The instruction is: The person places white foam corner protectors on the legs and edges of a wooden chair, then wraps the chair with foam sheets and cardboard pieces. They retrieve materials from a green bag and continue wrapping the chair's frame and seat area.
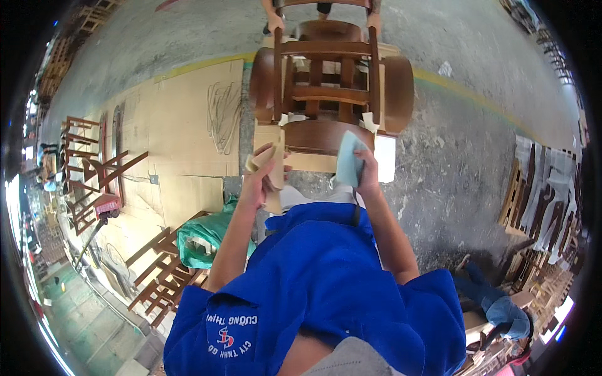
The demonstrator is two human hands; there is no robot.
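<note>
My left hand (258, 184) is closed round several tan flat pieces (276, 164) that look like folded cardboard or foam. In my right hand (369, 172) is a light blue, soft-looking flat pad (349, 156), gripped at its right side. Just beyond both hands stands a dark brown wooden chair frame (330, 94), with rounded brown seats around it; the nearest seat (313, 136) lies close to the blue pad. Small white wraps (369, 121) show at the frame's near corners. Another person's hands (274, 22) hold the frame at its far end.
Flat cardboard sheets (194, 119) cover the floor at left. A green bag (210, 233) and wooden frames (164, 269) lie by my left arm. More chair frames (84, 163) stand farther left. At right are wrapped wooden parts (549, 191) and a person in blue (501, 310), bent low.
</note>
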